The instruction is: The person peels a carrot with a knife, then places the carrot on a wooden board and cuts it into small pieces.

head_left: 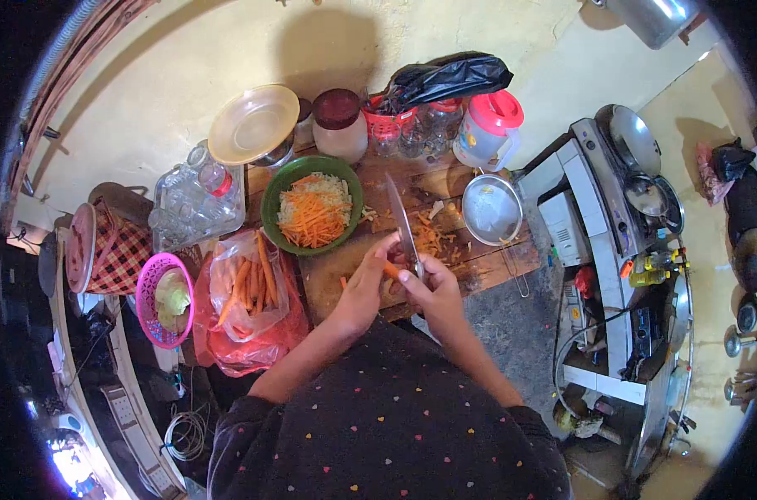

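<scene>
Near the front edge of the wooden table (337, 282), my left hand (367, 283) is closed around a piece of carrot (391, 270). My right hand (433, 292) grips a knife (402, 218) by its handle, the blade pointing up and away beside the carrot. Carrot scraps (431, 240) lie on the table just beyond my hands. To the left of the knife stands a green bowl (355, 200) with shredded carrot (313, 221) and a paler shredded vegetable in it.
Left of my hands are a plastic bag of carrots (249, 287) and a pink basket (141, 310) with a pale green vegetable. A metal strainer (492, 208) lies at the right. Jars and a pitcher (487, 133) line the wall; a stove (604, 175) stands further right.
</scene>
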The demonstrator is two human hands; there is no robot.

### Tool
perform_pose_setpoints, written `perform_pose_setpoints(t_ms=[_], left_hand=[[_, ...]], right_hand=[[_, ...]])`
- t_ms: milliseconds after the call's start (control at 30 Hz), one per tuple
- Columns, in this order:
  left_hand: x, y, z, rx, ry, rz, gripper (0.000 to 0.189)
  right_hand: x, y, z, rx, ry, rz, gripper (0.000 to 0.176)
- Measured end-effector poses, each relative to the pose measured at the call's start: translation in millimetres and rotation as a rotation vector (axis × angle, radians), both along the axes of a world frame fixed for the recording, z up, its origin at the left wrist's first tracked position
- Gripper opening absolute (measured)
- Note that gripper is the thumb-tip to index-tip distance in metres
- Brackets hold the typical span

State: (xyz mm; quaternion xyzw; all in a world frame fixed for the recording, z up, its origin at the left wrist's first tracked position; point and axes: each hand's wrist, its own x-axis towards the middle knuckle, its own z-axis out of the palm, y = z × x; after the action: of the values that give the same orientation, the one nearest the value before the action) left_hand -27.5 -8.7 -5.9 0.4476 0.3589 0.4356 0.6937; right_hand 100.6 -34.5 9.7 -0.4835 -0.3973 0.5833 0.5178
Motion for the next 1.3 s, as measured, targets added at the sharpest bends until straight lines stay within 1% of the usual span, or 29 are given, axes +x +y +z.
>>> perform_pose_setpoints(t_ms=[33, 67, 167, 200, 233, 300, 333, 433, 467, 533, 567, 633, 667, 767, 800, 833, 933, 1033, 1133, 1233, 1300], left_hand=[[0, -1, 2, -0.038, 0.012, 0.008, 0.045], [-1, -1, 6, 0.001, 0.017, -0.011, 0.044], [-4, -1, 19, 0.121, 0.055, -0.062, 0.041], [-6, -1, 19, 0.163, 0.086, -0.074, 0.039], [-9, -1, 19, 0.204, 0.117, -0.085, 0.038], [-18, 1, 26, 0.132, 0.168, -0.119, 0.035], [-20, 1, 31, 0.096, 0.194, -0.135, 0.034], [-17, -2, 47, 0.092, 0.108, -0.113, 0.03], [-16, -2, 46, 0.094, 0.081, -0.102, 0.03], [-14, -2, 44, 0.099, 0.029, -0.081, 0.029], [-14, -2, 44, 0.077, 0.054, -0.072, 0.029], [-14, 0, 47, 0.031, 0.103, -0.056, 0.028], [-14, -1, 49, -0.006, 0.033, -0.029, 0.027], [-14, -1, 52, -0.091, -0.146, 0.033, 0.025], [-15, -3, 49, -0.104, -0.185, 0.042, 0.024], [-16, -4, 47, -0.116, -0.225, 0.049, 0.023], [-14, -6, 52, -0.127, -0.189, 0.095, 0.019], [-17, -6, 42, -0.066, -0.154, 0.07, 0.018], [-21, -7, 45, -0.003, 0.067, 0.053, 0.017], [-24, -8, 55, -0.019, 0.185, 0.037, 0.018], [-23, -9, 59, 0.035, 0.189, 0.066, 0.019]], right_hand=[[-2, 1, 3, 0.039, 0.025, 0.013, 0.02], [-1, 2, 4, 0.05, 0.02, -0.002, 0.021], [4, 7, 2, 0.182, 0.09, -0.036, 0.02], [13, 8, 1, 0.203, 0.162, 0.033, 0.017], [17, 10, 2, 0.244, 0.132, 0.039, 0.017], [22, 14, 3, 0.323, 0.072, 0.052, 0.018], [25, 14, 4, 0.328, 0.016, 0.054, 0.018], [28, 14, 19, 0.342, -0.093, 0.077, 0.021], [30, 13, 19, 0.356, -0.23, 0.063, 0.028], [32, 15, 20, 0.459, -0.384, 0.05, 0.036], [32, 16, 20, 0.51, -0.461, 0.043, 0.04], [25, 12, 32, 0.517, -0.496, -0.027, 0.046], [23, 10, 38, 0.519, -0.513, -0.063, 0.049], [27, 8, 44, 0.683, -0.733, -0.03, 0.052], [26, 2, 50, 0.591, -0.789, -0.009, 0.052], [26, 3, 50, 0.645, -0.83, -0.016, 0.053], [27, 5, 51, 0.734, -0.928, -0.031, 0.055], [25, 3, 56, 0.709, -0.972, -0.035, 0.055], [26, 4, 55, 0.744, -1.015, -0.058, 0.056], [26, 4, 57, 0.747, -1.049, -0.057, 0.055], [26, 3, 59, 0.716, -1.082, -0.04, 0.053]])
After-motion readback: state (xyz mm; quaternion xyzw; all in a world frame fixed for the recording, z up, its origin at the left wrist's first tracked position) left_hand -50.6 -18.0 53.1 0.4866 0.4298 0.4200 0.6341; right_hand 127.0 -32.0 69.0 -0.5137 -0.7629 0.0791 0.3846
